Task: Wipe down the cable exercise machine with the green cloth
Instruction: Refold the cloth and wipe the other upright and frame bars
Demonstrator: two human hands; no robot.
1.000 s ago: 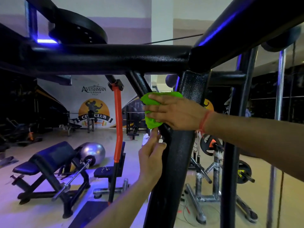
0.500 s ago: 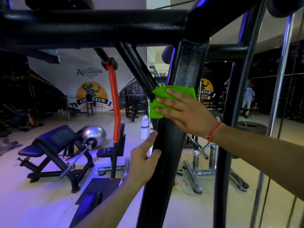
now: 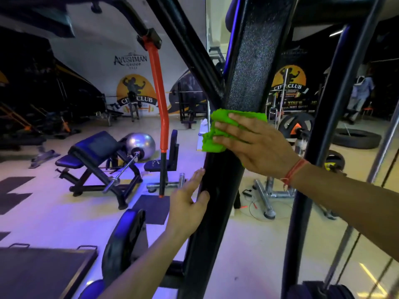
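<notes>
The cable machine's black slanted upright post point(image 3: 248, 67) runs down the middle of the view. My right hand point(image 3: 254, 143) presses the folded green cloth point(image 3: 216, 134) flat against the front of that post with straight fingers. Below it, my left hand point(image 3: 190, 203) rests against the post's left edge, fingers extended and thumb on the front face. A diagonal black brace point(image 3: 187, 48) meets the post just above the cloth.
A second black upright point(image 3: 323, 126) stands to the right. An orange-and-black bar point(image 3: 158, 100) hangs at left of centre. On the floor behind are a blue padded bench point(image 3: 92, 147), a silver ball point(image 3: 141, 143), a tyre point(image 3: 356, 138) and a plate rack point(image 3: 298, 128).
My right hand has slid the green cloth down the post. My left hand has shifted lower along the post's edge. The view has tilted downward, so the top crossbar is gone.
</notes>
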